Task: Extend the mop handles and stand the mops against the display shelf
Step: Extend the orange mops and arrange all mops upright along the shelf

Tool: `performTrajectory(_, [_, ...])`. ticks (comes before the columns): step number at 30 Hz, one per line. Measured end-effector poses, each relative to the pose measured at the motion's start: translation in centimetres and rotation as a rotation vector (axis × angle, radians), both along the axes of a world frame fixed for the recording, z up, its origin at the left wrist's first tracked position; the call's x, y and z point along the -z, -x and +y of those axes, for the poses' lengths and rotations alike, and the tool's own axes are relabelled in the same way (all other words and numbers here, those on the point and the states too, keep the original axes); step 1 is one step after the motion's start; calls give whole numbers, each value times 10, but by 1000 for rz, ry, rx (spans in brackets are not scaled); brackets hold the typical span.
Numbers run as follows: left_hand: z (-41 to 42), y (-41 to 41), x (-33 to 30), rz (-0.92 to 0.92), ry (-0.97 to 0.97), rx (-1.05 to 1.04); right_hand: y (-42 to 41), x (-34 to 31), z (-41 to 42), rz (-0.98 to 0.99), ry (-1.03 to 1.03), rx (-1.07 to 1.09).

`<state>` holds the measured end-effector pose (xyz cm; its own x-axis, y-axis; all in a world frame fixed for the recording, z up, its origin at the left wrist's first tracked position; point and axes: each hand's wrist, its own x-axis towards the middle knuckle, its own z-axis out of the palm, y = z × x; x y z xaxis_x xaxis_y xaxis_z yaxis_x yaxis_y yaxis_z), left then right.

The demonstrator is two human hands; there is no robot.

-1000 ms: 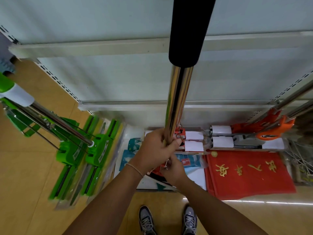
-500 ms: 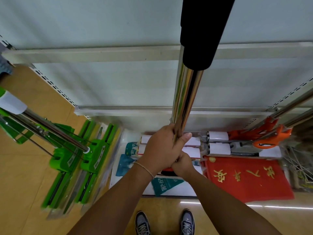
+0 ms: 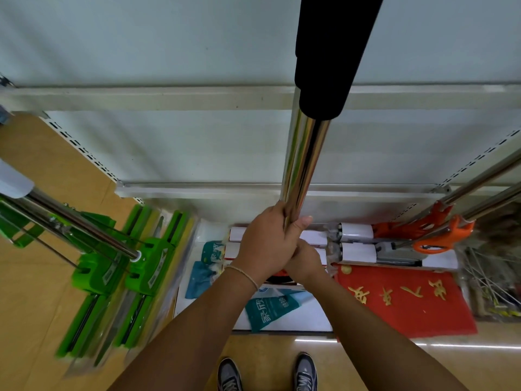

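A chrome mop handle (image 3: 303, 162) with a black foam grip (image 3: 329, 55) at its top rises upright in front of me, close to the pale display shelf (image 3: 174, 97). My left hand (image 3: 267, 244) grips the chrome tube from the left, thumb on its right side. Just below it, my right hand (image 3: 306, 259) is wrapped round the lower part of the handle, which is mostly hidden. The mop's head is hidden under my hands.
Green mops (image 3: 112, 266) lean at the left with their heads on the floor. Orange-fitted mops (image 3: 445, 230) lean against the shelf at the right. A red mat (image 3: 406, 300), white rolls (image 3: 356, 231) and packets lie on the bottom shelf. My shoes (image 3: 306, 373) are below.
The black grip has risen towards the camera and shifted right, so more chrome tube shows above my hands. Both hands keep their hold.
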<state>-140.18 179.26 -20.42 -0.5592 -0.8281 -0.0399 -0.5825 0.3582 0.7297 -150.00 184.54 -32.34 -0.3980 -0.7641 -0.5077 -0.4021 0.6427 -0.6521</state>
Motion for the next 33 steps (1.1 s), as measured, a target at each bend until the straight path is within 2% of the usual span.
performTrajectory(3, [-2, 0, -5, -14, -13, 24, 22, -51, 5, -141, 183, 308])
performTrajectory(6, [-3, 1, -10, -70, -17, 43, 38, -137, 9, -171, 622, 521])
performTrajectory(8, [-3, 1, -13, -107, -36, 45, 37, -193, 11, -151, 906, 440])
performTrajectory(10, [-3, 4, -18, -127, -80, 36, 27, -229, 10, -47, 1069, 243])
performTrajectory(13, [-2, 8, -30, -97, -90, 29, 11, -248, 5, 280, 1070, 39])
performTrajectory(16, [1, 8, -46, 31, -27, 13, 5, -253, -3, 471, 1100, 66])
performTrajectory(19, [4, 7, -57, 116, 10, -11, 6, -255, -8, 506, 1144, 130])
performTrajectory(28, [-14, 24, -50, 4, 106, -38, 9, -261, -25, 526, 1101, 182])
performTrajectory(33, [-21, 27, -44, -13, 90, -32, 10, -262, -27, 506, 1094, 180])
